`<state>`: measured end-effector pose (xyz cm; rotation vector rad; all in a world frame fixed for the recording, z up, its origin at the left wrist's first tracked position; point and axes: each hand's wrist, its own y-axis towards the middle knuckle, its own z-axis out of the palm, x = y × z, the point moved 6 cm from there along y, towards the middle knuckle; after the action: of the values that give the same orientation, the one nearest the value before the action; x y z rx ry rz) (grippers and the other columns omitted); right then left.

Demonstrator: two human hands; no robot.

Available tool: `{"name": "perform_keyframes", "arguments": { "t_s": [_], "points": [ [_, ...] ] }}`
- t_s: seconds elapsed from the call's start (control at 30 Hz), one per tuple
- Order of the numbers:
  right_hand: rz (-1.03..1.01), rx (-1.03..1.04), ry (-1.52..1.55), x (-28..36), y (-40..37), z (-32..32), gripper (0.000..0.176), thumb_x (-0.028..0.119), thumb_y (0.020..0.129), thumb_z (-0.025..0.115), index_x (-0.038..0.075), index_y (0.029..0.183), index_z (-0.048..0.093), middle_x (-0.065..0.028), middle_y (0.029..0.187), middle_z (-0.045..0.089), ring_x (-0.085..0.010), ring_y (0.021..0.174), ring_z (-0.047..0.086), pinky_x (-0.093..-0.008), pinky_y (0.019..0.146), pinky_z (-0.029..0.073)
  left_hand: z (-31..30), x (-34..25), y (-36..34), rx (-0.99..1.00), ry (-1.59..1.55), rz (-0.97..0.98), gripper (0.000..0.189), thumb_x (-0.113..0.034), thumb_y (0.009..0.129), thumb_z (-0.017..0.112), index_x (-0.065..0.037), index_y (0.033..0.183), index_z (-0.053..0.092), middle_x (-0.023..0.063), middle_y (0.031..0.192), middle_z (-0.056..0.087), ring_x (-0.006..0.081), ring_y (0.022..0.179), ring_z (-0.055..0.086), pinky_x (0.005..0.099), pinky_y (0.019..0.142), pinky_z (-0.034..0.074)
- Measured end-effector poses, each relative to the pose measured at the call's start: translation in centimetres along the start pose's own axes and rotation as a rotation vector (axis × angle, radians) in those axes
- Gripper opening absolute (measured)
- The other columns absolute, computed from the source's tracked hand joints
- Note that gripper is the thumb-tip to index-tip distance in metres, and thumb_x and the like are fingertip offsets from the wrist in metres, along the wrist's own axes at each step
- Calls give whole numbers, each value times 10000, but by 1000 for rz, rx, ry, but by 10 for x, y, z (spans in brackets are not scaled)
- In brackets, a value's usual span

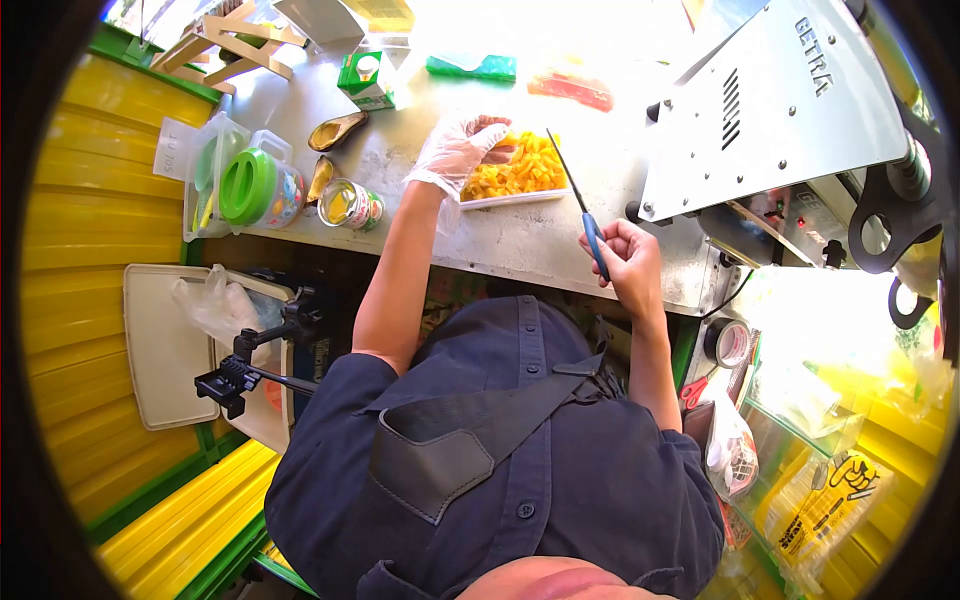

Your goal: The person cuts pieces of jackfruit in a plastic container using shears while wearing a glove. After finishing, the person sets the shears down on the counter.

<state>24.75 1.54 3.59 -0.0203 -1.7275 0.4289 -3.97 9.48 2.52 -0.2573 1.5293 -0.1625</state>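
My left hand (462, 152) wears a clear plastic glove and hovers over the left side of a white tray (515, 200). Diced yellow fruit (530, 168) fills that tray. The gloved fingers are bent and apart, with nothing visible in them. Bare, my right hand (632, 262) closes round the blue handle of a knife (590, 225) just right of the tray. Its thin dark blade points up and away from me, beside the fruit. Left of the gloved hand stand an opened can (350, 206) and two dark, hollowed fruit-skin pieces (337, 131).
A green-lidded jug (258, 187) sits in a clear bin at the left edge. Farther back are a green-white carton (367, 80), a green pack (472, 68) and a reddish pack (570, 87). A large metal machine (780, 110) occupies the right side. Tape (728, 343) lies below it.
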Motion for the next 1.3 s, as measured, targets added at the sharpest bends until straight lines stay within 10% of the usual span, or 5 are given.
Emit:
{"name": "perform_keyframes", "arguments": {
  "t_s": [0.37,0.57,0.7,0.93,1.3],
  "points": [
    [-251,-79,-27,-12,2,32,191,138,958,795,-13,989,682,-66,849,811,-40,716,687,-217,626,499,2,13,-2,69,-391,-39,316,16,1019,667,47,1333,657,153,1274,675,220,1129,699,356,1032,628],
    [-184,-75,-24,-14,2,26,200,152,959,804,-8,995,690,-49,827,799,-29,706,669,-211,619,489,5,5,-11,15,469,141,262,58,933,677,24,1180,761,101,1028,773,159,964,727,342,833,635],
    [-162,-79,1,-13,1,23,179,138,967,792,-10,994,696,-40,835,797,-19,702,655,-206,617,480,14,-3,-13,-159,1006,388,192,-72,856,767,-55,1040,818,157,1014,793,291,897,757,394,849,599],
    [-169,-91,-17,-13,-3,19,180,142,975,787,-12,994,695,-42,840,799,-15,692,643,-205,614,475,17,-11,-19,-198,1095,330,184,-138,843,811,-71,1013,823,172,1017,789,324,916,750,414,879,584],
    [-123,35,-1,-34,7,38,356,279,913,866,34,1080,669,-10,847,739,-39,727,616,-232,613,448,8,11,-13,41,-332,-36,316,-126,989,794,25,1247,694,89,1036,761,174,928,759,287,789,634]
  ]
}}
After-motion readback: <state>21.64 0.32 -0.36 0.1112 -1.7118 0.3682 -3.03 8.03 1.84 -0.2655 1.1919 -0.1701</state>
